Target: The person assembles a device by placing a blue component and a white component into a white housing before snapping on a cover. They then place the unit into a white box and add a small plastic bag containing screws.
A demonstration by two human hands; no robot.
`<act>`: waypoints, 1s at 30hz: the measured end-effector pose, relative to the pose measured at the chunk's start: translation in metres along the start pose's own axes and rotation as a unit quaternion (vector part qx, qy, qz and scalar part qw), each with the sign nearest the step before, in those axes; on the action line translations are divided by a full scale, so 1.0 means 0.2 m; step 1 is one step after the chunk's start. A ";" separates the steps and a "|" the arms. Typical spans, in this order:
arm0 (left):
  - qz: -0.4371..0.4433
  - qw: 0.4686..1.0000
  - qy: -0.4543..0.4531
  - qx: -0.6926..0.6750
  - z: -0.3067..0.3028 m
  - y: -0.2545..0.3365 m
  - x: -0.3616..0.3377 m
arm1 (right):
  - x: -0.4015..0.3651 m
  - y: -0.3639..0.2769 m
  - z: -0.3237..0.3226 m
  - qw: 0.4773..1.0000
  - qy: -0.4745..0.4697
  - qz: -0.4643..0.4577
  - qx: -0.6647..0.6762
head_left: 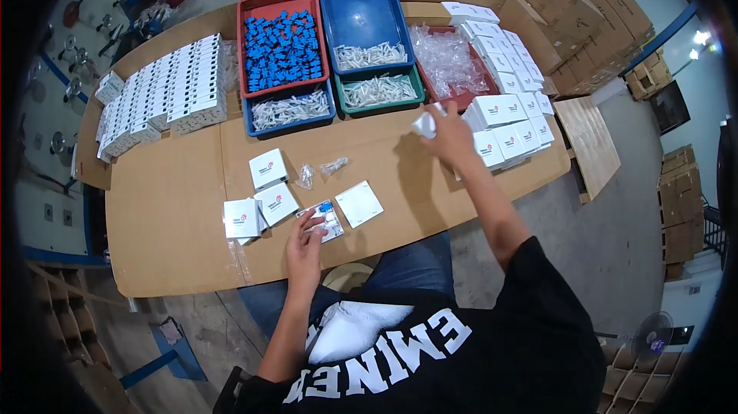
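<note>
Left hand (305, 241): 6 o'clock on table (177, 214), open fingers resting on white module (330, 222) | right hand (450, 137): 3 o'clock, pinching small white box (425, 123) beside box stack (511, 118)

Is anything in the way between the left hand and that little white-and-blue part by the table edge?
Nothing visible does. The left hand already touches the white-and-blue part with its fingertips. A white square plate lies to the part's right and small white boxes to its left, beside it, not between.
</note>
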State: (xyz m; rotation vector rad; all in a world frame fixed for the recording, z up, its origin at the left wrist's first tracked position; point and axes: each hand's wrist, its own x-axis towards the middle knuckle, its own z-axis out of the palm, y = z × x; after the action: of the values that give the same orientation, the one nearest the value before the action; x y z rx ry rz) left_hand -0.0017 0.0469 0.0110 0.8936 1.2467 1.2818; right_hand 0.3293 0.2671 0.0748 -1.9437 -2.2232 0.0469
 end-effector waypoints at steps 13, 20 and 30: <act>0.117 0.918 0.088 0.368 -0.36 -0.08 -0.19 | 0.23 0.23 0.20 0.978 -0.093 0.084 -0.165; 0.155 0.855 0.028 0.494 -0.19 -0.07 -0.07 | -0.21 -0.45 0.29 0.970 -0.111 -0.076 0.200; 0.199 0.861 -0.001 0.467 -0.17 -0.18 0.00 | -0.56 -1.04 0.53 0.972 -0.101 -0.067 0.202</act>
State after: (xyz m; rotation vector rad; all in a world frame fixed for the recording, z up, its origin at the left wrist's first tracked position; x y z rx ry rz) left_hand -0.0280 0.0368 -0.0307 1.9226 1.7739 0.9220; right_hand 0.1218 0.1386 -0.0112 -1.6272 -2.2384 0.6499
